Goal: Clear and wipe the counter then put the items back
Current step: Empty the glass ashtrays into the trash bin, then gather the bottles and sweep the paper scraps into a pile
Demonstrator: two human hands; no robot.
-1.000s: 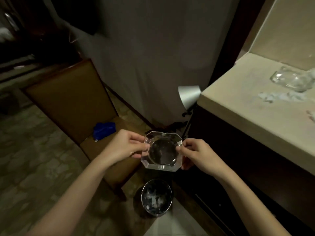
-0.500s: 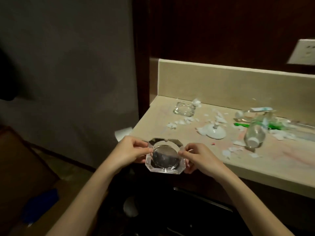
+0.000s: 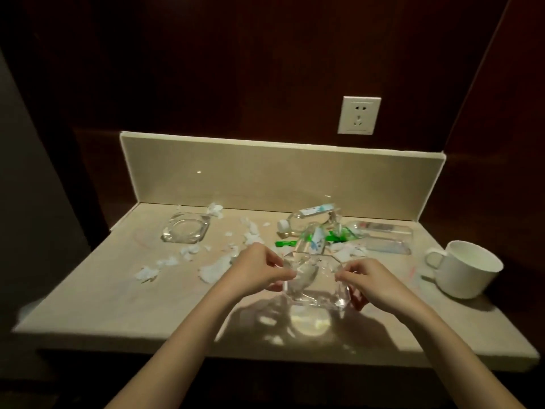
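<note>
A beige worktop (image 3: 103, 302) with a low backsplash (image 3: 265, 175) fills the view, a wall socket (image 3: 359, 115) above it. A white mug (image 3: 466, 273) stands at the right. Both hands hold a glass ashtray (image 3: 315, 286) just above the worktop's front middle: the left hand (image 3: 256, 273) pinches its left rim, the right hand (image 3: 370, 280) its right rim. A second ashtray (image 3: 185, 231) sits back left. Clear bottles (image 3: 380, 234) lie at the back amid torn tissue scraps (image 3: 215, 270).

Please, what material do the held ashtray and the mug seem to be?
Ashtray: probably thick clear glass or crystal; see-through, with bright faceted edges and light patches cast on the counter. Mug: likely glazed white ceramic; opaque, smooth, thick-walled.
</note>
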